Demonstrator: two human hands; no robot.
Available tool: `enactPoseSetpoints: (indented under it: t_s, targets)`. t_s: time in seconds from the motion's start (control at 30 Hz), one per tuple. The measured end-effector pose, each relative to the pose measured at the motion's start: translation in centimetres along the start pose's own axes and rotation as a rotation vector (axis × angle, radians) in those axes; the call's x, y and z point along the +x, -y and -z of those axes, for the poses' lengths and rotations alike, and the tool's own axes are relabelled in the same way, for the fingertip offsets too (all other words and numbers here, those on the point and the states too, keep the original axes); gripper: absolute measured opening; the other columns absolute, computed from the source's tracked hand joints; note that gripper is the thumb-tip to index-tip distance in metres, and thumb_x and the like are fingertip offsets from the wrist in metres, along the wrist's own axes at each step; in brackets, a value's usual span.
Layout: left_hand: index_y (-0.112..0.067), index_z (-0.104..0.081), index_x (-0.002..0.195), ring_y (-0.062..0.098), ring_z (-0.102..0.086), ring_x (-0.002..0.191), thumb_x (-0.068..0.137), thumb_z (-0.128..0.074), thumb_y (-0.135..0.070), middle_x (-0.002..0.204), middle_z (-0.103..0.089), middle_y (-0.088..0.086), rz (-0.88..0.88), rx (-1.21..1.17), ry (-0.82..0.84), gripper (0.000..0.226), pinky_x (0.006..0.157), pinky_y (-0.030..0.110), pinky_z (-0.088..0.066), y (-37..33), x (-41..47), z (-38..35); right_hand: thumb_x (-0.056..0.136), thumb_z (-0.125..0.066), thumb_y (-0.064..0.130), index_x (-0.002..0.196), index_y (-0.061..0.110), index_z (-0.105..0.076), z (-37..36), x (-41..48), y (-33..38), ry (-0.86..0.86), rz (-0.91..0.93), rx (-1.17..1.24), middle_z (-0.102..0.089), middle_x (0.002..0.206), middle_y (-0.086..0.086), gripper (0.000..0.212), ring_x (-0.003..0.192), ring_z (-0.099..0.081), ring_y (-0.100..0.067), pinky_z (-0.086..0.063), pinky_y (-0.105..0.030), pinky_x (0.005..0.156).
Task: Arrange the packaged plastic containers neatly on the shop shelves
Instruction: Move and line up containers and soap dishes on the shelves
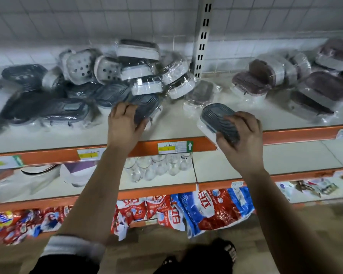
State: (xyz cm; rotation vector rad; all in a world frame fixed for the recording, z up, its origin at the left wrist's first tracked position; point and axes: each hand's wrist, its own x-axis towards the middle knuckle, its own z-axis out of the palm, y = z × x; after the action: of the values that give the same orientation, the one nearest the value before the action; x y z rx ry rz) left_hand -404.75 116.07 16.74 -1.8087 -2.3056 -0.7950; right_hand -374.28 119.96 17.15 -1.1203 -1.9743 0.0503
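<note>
Grey-lidded container point(216, 115) sits in the right hand point(244, 139), whose fingers curl round its near end, over the orange front edge point(147, 147) of the top shelf point(176, 126) — bare shelf lies just beyond it, between two heaps. Left hand point(125, 125) grips a dark container point(145, 113) at the foot of the grey pile point(111, 76) crowding the left bay. Brown-lidded packs point(315, 84) fill the right bay, with a slotted upright point(203, 36) between. The held container's long axis runs far-left to near-right, lid up and tilted.

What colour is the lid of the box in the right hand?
Dark blue-grey lid, on a white box; the head view shows it.
</note>
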Motion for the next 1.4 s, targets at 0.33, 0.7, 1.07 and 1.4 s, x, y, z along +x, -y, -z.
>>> enactPoseSetpoints:
  t_s: [0.33,0.7,1.07,1.4]
  targets:
    - [-0.006,-0.054,0.136,0.033,-0.039,0.135,0.092,-0.059,-0.045,0.148,-0.043,0.013,-0.039,-0.077,0.030,0.059,0.114,0.039,-0.031,1.0,0.7,-0.2,0.081,-0.066,0.029,0.118,0.002,-0.063,0.6,-0.1,2.1,-0.027,-0.012,-0.049,-0.057,0.121,-0.018,0.045,0.114,-0.050,-0.029,-0.045,-0.042,0.095]
    - [-0.006,-0.071,0.112,0.025,-0.064,0.109,0.089,-0.059,-0.046,0.115,-0.070,0.011,-0.097,-0.110,-0.220,0.048,0.103,0.034,-0.034,-3.1,-1.7,1.8,0.084,-0.064,0.031,0.115,0.003,-0.063,2.4,-0.5,0.0,-0.075,0.034,-0.002,-0.059,0.117,-0.015,0.042,0.113,-0.050,-0.024,-0.044,-0.045,0.097]
    - [-0.005,-0.070,0.116,0.028,-0.061,0.110,0.092,-0.057,-0.044,0.122,-0.067,0.011,-0.066,-0.031,-0.328,0.048,0.102,0.037,-0.039,-12.8,-8.5,-0.1,0.084,-0.062,0.035,0.115,0.005,-0.065,8.9,-3.3,-7.7,0.007,0.071,0.087,-0.058,0.119,-0.014,0.043,0.114,-0.049,-0.021,-0.039,-0.037,0.101]
    - [0.003,-0.064,0.122,0.036,-0.048,0.129,0.096,-0.057,-0.041,0.128,-0.062,0.017,-0.030,-0.080,-0.412,0.052,0.107,0.043,-0.040,-23.7,-16.9,-4.7,0.086,-0.065,0.033,0.115,0.005,-0.065,14.1,-10.4,-15.7,0.049,0.118,0.169,-0.059,0.120,-0.012,0.040,0.115,-0.049,-0.023,-0.039,-0.033,0.100]
